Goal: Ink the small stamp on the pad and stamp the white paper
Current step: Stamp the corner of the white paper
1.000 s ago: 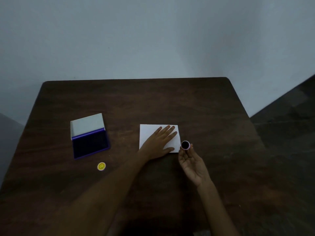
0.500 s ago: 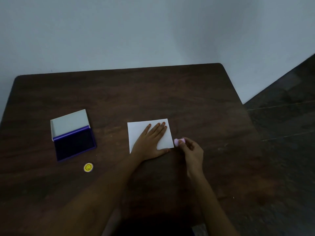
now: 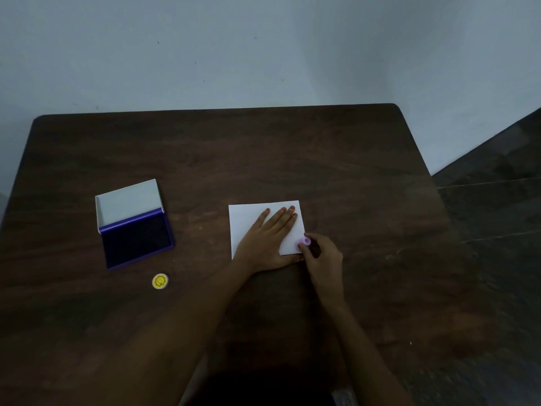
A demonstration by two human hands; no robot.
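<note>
The white paper [image 3: 248, 219] lies near the middle of the dark wooden table [image 3: 263, 148]. My left hand [image 3: 268, 241] rests flat on it, fingers spread, palm down. My right hand [image 3: 322, 254] pinches the small pink stamp [image 3: 304, 243] at the paper's near right corner, the stamp turned down onto the sheet. The open ink pad [image 3: 137, 240], purple with a dark blue pad and a white lid standing behind it, sits to the left, apart from both hands.
A small round yellow cap with a smiley face [image 3: 160, 281] lies in front of the ink pad. A pale wall stands behind the table; dark floor [image 3: 497, 186] shows past the table's right edge.
My right hand turned the stamp from face-up to face-down and brought it left onto the paper's near right corner. My left hand stayed flat on the paper. The camera view shifted.
</note>
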